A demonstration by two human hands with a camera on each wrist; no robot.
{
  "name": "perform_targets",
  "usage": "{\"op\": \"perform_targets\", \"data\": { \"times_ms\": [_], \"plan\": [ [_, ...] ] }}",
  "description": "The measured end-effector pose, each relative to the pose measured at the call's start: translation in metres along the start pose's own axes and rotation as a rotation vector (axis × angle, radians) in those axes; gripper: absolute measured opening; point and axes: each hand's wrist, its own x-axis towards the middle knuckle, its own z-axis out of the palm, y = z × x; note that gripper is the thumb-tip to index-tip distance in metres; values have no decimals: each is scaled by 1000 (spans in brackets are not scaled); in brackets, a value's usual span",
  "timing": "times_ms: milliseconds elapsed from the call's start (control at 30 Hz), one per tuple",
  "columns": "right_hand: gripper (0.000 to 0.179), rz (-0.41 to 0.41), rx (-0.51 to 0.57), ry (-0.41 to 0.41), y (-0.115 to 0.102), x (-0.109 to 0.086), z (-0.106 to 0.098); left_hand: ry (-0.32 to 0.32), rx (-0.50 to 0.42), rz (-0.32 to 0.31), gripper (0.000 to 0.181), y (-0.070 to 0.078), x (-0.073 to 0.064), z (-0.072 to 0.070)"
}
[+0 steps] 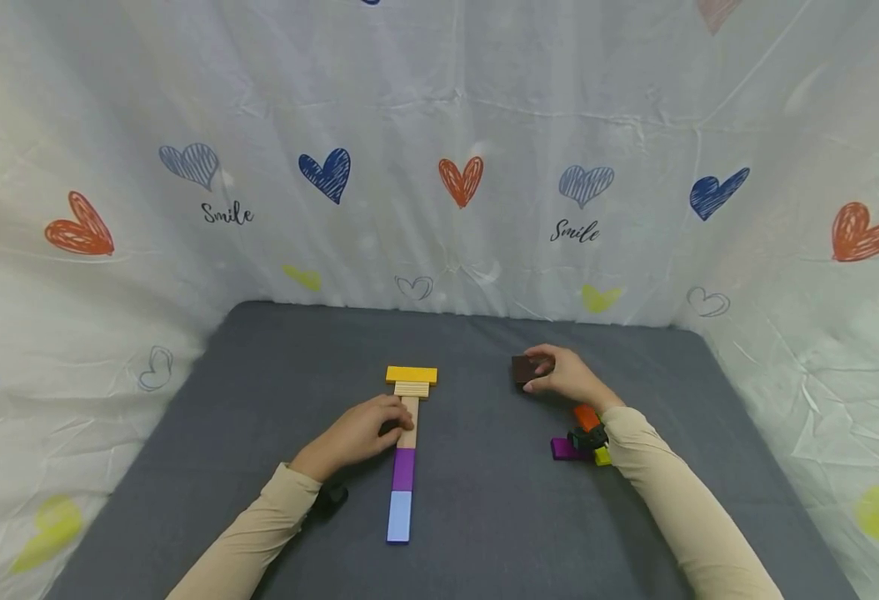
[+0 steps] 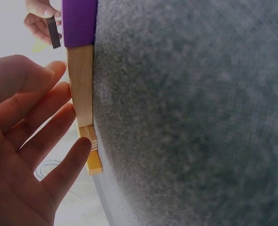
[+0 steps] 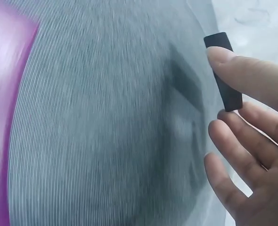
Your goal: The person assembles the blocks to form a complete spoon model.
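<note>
My right hand (image 1: 570,377) pinches a dark brown block (image 1: 523,370) between thumb and fingers. The right wrist view has this block (image 3: 229,96) raised off the cloth, with a shadow below. My left hand (image 1: 360,429) lies beside a row of blocks, its loosely bent fingers (image 2: 47,120) at the plain wooden block (image 2: 81,84); whether they touch it I cannot tell. From far to near, that row has a yellow block (image 1: 412,375) set crosswise, light ridged wooden pieces (image 1: 412,389), the plain wooden block, a purple block (image 1: 403,471) and a light blue block (image 1: 399,517).
Under my right forearm lie an orange block (image 1: 586,416), another purple block (image 1: 562,449) and a yellow-green block (image 1: 602,457), partly hidden by the wrist camera (image 1: 587,438). A grey cloth (image 1: 476,517) covers the table. Behind it hangs a white curtain (image 1: 387,108) with printed hearts.
</note>
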Motion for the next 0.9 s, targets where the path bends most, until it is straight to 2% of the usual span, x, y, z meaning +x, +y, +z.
{"op": "perform_targets", "data": {
  "times_ms": [233,433,900],
  "plan": [
    [69,-24,5,-5,-19,17,24,-5,-6,-3,12,2,-1,-1],
    [67,-40,20,28,-36,35,45,-6,-11,-1,11,2,0,-1],
    [64,-55,32,57,-60,66,77,-13,0,-16,11,2,0,-1]
  ]
}}
